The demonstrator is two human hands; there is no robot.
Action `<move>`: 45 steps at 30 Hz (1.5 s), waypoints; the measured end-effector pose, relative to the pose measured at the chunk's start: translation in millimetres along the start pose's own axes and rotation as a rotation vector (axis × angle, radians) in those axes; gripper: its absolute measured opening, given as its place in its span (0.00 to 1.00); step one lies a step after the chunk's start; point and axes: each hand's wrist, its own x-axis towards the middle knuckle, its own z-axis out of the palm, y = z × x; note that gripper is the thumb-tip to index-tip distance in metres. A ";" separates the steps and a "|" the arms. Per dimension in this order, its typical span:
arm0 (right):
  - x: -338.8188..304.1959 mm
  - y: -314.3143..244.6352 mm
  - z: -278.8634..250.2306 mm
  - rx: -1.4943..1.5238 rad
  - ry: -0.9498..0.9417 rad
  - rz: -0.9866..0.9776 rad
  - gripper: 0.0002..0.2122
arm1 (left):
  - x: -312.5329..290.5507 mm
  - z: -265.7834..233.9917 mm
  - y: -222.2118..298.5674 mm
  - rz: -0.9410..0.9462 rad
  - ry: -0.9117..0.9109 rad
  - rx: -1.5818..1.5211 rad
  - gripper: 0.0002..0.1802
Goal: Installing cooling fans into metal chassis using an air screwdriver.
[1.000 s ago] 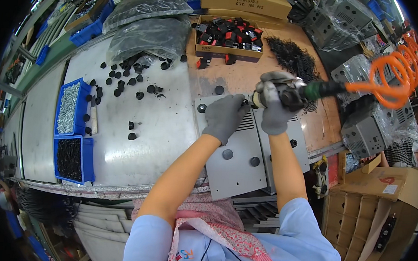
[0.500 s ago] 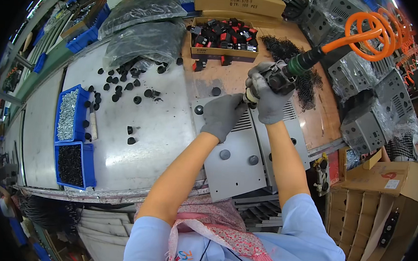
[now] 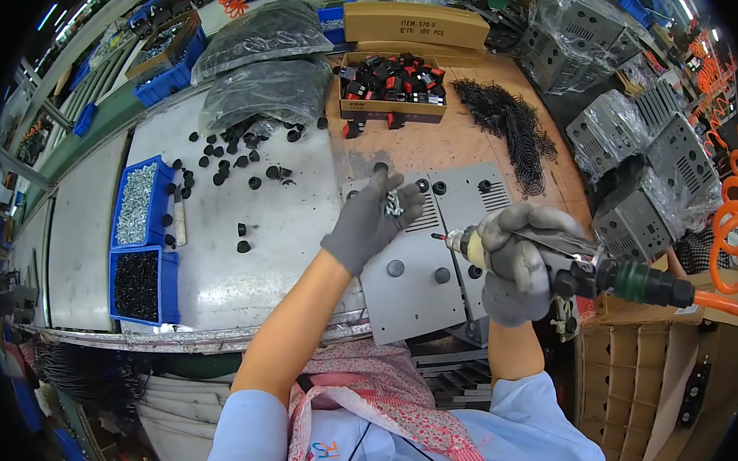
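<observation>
My left hand [image 3: 367, 226], in a grey glove, is turned palm up with its fingers partly spread. Several small silver screws [image 3: 394, 203] lie in it. Gripped in my gloved right hand [image 3: 519, 261] is an air screwdriver [image 3: 632, 282], held nearly level, its red-tipped bit pointing left toward the left hand. Beneath both hands lies a grey metal panel [image 3: 415, 305] with slots and round black feet [image 3: 394, 268]. A second grey panel [image 3: 473, 179] lies beside it on the right, partly hidden by my right hand and the tool.
Blue bins of silver screws [image 3: 136, 204] and black screws [image 3: 137, 288] stand at left. Loose black rubber feet [image 3: 221, 166] are scattered near plastic bags [image 3: 267, 93]. Farther back are a carton of red-black switches [image 3: 392, 84] and black wire pieces [image 3: 510, 129]. An orange air hose [image 3: 728, 303] trails right.
The screwdriver has swung from upright over the panels down to nearly level at right. My left hand has come away from its tip and turned palm up, showing screws.
</observation>
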 end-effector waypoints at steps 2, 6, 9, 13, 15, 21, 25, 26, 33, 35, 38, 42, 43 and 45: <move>-2.2 -6.2 2.3 0.031 -0.005 -0.002 0.16 | -17.3 0.5 -9.2 -0.018 0.020 0.064 0.22; -6.1 -12.5 5.7 0.052 -0.021 -0.004 0.17 | -44.3 2.2 -21.0 -0.125 -0.058 0.170 0.20; -10.3 -17.2 6.1 0.054 -0.016 0.023 0.17 | -52.9 2.1 -26.6 -0.140 -0.051 0.291 0.17; -16.5 -20.2 4.1 0.067 0.018 0.030 0.18 | -58.3 4.6 -38.9 -0.138 -0.070 0.291 0.14; -20.6 -24.6 6.0 0.094 0.045 0.070 0.19 | -60.2 8.5 -43.7 -0.132 -0.090 0.261 0.14; -24.7 -18.3 -1.0 0.084 -0.002 0.003 0.20 | -65.0 20.2 -47.7 -0.249 -0.096 0.128 0.17; -23.9 -15.2 -4.9 0.015 -0.067 -0.089 0.21 | -64.1 19.3 -49.5 -0.248 -0.081 0.151 0.18; -21.3 -14.4 -8.3 -0.015 -0.099 -0.111 0.22 | -64.5 22.4 -49.6 -0.251 -0.058 0.157 0.17; -24.9 -12.9 -10.3 -0.145 -0.105 -0.125 0.22 | -62.4 29.2 -52.4 -0.192 -0.028 0.180 0.17; -19.8 -12.7 -12.3 -0.143 -0.168 -0.166 0.22 | -60.7 26.9 -55.1 -0.170 -0.102 0.138 0.18; -15.5 -8.5 -14.7 -0.117 -0.170 -0.214 0.23 | -55.5 23.2 -56.5 -0.147 -0.176 0.194 0.20; -6.9 -15.4 -18.7 -0.141 -0.085 -0.214 0.23 | -38.7 22.8 -37.5 -0.041 -0.154 0.534 0.25; -3.5 -13.7 -14.8 -0.122 -0.014 -0.258 0.24 | -26.9 21.5 -32.9 0.138 -0.065 0.880 0.25; 0.1 -16.5 -21.5 -0.119 0.070 -0.230 0.22 | 1.8 14.8 -24.7 0.516 0.136 1.558 0.25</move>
